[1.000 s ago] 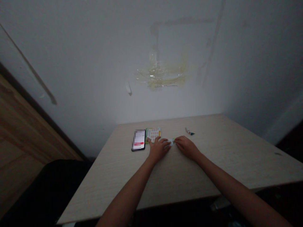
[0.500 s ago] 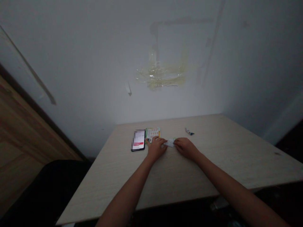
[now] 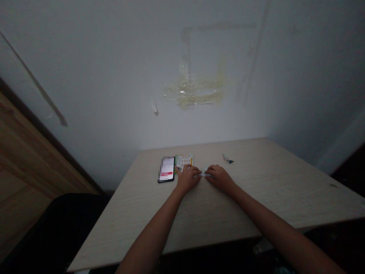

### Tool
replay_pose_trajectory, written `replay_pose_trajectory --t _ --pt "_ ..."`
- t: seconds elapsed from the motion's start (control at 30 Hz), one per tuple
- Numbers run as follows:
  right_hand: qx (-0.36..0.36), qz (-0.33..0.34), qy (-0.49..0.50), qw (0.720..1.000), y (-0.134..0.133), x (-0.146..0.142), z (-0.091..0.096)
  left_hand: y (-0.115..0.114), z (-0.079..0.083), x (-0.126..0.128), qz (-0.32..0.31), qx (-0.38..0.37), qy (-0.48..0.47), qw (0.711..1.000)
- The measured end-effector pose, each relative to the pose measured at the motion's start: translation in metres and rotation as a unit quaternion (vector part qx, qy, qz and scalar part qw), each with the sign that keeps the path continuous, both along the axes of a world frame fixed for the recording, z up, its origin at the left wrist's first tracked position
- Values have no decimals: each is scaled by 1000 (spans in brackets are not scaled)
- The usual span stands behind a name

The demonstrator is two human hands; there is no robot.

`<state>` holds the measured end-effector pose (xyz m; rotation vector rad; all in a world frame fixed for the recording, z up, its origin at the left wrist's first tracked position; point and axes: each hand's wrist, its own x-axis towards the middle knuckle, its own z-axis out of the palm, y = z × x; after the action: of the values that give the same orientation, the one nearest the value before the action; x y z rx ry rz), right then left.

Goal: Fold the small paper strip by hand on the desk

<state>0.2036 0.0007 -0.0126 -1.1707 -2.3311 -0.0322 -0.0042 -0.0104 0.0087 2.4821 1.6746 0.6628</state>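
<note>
Both my hands rest on a pale wooden table [image 3: 273, 190], fingertips meeting over a small white-and-green paper packet [image 3: 203, 173]. My left hand [image 3: 187, 178] pinches its left end with curled fingers. My right hand [image 3: 220, 176] pinches the right end. Most of the packet is hidden between the fingers. Just left of my left hand lies a printed green-and-orange card [image 3: 184, 160], and beside that a black phone [image 3: 167, 169] with its screen lit.
A small torn wrapper scrap [image 3: 227, 159] lies on the table behind my right hand. A white wall with tape residue [image 3: 194, 91] rises behind the table. A dark chair or cushion [image 3: 57, 228] and wooden panelling [image 3: 25, 160] are at the left.
My two hands have drawn closer together over the packet, the right one sliding left. Less of the packet shows than half a second ago. Phone, card and scrap stay put.
</note>
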Motion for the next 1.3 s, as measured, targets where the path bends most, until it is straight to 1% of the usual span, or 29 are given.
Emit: replay_pose_trajectory --t 0.13,0.3,0.47,0.6,0.97,1.3 --pt "-2 -17 -10 1000 -1 -1 3 -1 1 0 -2 9 -6 1000" --pt "-3 -65 -25 998 -2 2 7 -6 5 0 -2 40 -12 999" --pt "4 -87 -32 996 1 5 5 -10 5 2 -19 61 17 998" --pt "12 -89 -39 995 1 6 4 -11 4 4 -35 66 20 997" --pt "8 -87 -53 995 1 6 4 -9 1 2 -48 65 11 997" --pt "16 -73 -71 995 -3 5 6 -8 1 2 -39 63 19 997"
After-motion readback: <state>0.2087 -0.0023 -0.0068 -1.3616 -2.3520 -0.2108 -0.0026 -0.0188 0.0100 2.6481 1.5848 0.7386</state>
